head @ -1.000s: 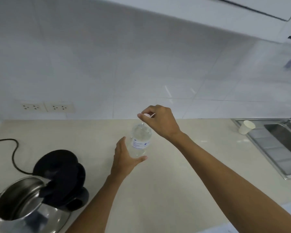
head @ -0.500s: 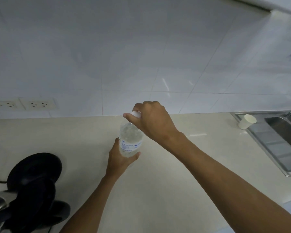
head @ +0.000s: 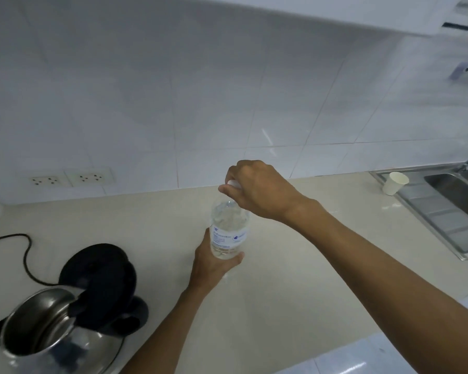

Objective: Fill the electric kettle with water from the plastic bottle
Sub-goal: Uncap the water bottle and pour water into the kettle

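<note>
A clear plastic bottle with a white-and-blue label stands upright over the middle of the cream counter. My left hand is wrapped around its lower body. My right hand covers the top, fingers pinched on the white cap. The steel electric kettle sits at the lower left, its black lid swung open and the inside showing; both hands are well to its right.
A black power cord curls on the counter left of the kettle. Two wall sockets sit on the tiled wall. A white paper cup stands by the steel sink at the right.
The hands keep their grip on bottle and cap. The view has swung back left and down, so the kettle's open mouth shows again; the bottle sits slightly lower in frame.
</note>
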`<state>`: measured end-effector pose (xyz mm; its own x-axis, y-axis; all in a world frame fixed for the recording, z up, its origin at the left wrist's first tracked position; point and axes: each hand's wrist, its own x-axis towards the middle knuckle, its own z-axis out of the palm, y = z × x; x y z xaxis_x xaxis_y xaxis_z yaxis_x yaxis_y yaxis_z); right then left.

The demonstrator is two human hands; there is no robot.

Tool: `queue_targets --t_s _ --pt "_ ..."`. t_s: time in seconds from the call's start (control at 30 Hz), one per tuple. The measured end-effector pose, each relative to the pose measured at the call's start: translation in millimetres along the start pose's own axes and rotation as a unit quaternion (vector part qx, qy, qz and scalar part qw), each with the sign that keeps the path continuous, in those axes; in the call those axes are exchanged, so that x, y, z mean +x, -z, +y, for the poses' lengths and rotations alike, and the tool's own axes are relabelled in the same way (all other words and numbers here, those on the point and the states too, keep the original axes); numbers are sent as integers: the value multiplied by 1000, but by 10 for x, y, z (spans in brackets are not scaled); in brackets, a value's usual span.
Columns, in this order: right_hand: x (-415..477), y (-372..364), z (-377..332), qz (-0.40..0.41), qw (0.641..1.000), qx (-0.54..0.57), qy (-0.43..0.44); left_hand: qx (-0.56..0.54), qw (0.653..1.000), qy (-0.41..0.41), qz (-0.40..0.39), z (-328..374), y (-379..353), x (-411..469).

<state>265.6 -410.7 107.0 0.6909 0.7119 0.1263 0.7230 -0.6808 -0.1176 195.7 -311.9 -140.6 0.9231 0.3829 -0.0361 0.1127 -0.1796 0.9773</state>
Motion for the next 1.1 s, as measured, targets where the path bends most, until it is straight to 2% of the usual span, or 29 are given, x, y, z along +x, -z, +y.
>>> queue_targets --t_s 0.57,0.77,0.93,1.0,1.1 --pt "-1349 1000 -1437 -107 994 -2 15 -67 990 -45 -116 531 862 -1888" --pt "-1588 1097 -2087 -126 991 14 36 -60 991 -55 -110 441 1417 -2298" --pt "-1616 1058 -2675 -120 991 44 49 -49 994 -51 -80 347 2007 -2519" --pt "-1563 963 -2878 -84 996 43 8 -37 996 -55 -62 331 2205 -2566" --pt "-1431 791 -3167 -15 999 -31 -37 -22 998 -43 -43 288 2488 -2625"
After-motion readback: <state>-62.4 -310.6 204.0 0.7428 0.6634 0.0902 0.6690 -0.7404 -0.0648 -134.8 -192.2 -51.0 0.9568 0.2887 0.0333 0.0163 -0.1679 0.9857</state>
